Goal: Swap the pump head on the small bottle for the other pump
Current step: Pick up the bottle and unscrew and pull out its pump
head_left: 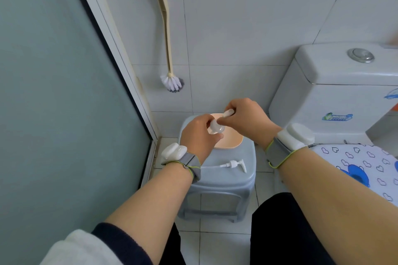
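Left hand (197,135) wrapped closed around the small bottle (216,129), held in the air over the peach tray (231,143) on the grey stool (224,170). Only the bottle's clear shoulder shows; the body is hidden in the palm.

Right hand (243,119) pinched shut on the fitted pump (228,112), fingers at the collar and nozzle. Whether the collar is loose or tight cannot be told.

Spare pump (233,164) lies flat on the stool near the front edge, dip tube pointing left, just below the left wrist, untouched.

Likely step: unscrewing the fitted pump.

Risks:
- Bottle is small and smooth; a slack left grip would let it spin with the collar, and nothing unthreads.
- Pulling the pump off at a tilt could drag the dip tube and drip or spill contents.
- Left forearm hangs over the spare; a careless drop of the wrist could knock it off the stool onto the floor.
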A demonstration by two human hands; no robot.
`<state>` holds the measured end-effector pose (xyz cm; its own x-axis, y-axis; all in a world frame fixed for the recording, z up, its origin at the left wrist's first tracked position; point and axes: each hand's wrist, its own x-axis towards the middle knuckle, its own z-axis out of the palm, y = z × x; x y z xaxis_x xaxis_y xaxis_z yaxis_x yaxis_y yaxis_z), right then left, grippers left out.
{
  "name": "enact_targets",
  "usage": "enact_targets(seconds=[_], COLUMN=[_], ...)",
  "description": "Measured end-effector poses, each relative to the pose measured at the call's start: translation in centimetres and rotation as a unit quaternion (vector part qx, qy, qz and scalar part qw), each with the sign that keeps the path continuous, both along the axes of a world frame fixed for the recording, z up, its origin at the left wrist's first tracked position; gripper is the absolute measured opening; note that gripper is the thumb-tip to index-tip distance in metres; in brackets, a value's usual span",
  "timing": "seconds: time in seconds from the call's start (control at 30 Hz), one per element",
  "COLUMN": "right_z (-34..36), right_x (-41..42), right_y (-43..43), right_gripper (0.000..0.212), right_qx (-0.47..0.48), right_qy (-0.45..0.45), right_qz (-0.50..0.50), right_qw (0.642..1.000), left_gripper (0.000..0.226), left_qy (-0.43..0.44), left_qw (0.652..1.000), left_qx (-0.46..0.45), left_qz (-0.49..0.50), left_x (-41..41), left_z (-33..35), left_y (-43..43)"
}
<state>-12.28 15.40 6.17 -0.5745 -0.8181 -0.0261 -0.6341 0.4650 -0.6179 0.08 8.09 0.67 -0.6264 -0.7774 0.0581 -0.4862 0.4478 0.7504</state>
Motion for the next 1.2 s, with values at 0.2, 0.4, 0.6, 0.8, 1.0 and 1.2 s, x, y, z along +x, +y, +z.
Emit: enact_targets(seconds=[0.2,0.4,0.6,0.8,1.0,1.2], right_z=[1.6,2.0,1.7,0.5,0.2,0.8], right_x=[-0.3,-0.5,-0.9,-0.8,-0.1,0.3], right_y=[0.0,-1.0,-0.6,-0.7,-0.8,-0.4], right_gripper=[0.053,0.056,0.017,0.054,0.043,0.017], right_qx=[0.084,0.163,0.104,0.025,0.083,0.056], right_qy=[-0.050,-0.046,0.014,-0.059,-0.157,-0.012], right_qz=[0.082,0.025,0.102,-0.046,-0.076,0.052], right_qw=[0.992,0.985,0.989,0.997,0.981,0.997], left_gripper=[0.031,0.028,0.034,0.032,0.034,0.032], left_qy=[-0.014,-0.011,-0.018,-0.017,-0.029,-0.034], left_qw=[1.000,1.000,1.000,0.999,0.998,0.999], left_qx=[-0.006,-0.017,-0.021,-0.020,-0.044,-0.039], left_qz=[0.004,-0.008,-0.013,0.019,0.020,0.004], left_x=[0.2,0.3,0.2,0.2,0.0,0.4], left_z=[0.0,0.0,0.2,0.4,0.6,0.5], left_y=[0.1,0.3,0.3,0.6,0.9,0.8])
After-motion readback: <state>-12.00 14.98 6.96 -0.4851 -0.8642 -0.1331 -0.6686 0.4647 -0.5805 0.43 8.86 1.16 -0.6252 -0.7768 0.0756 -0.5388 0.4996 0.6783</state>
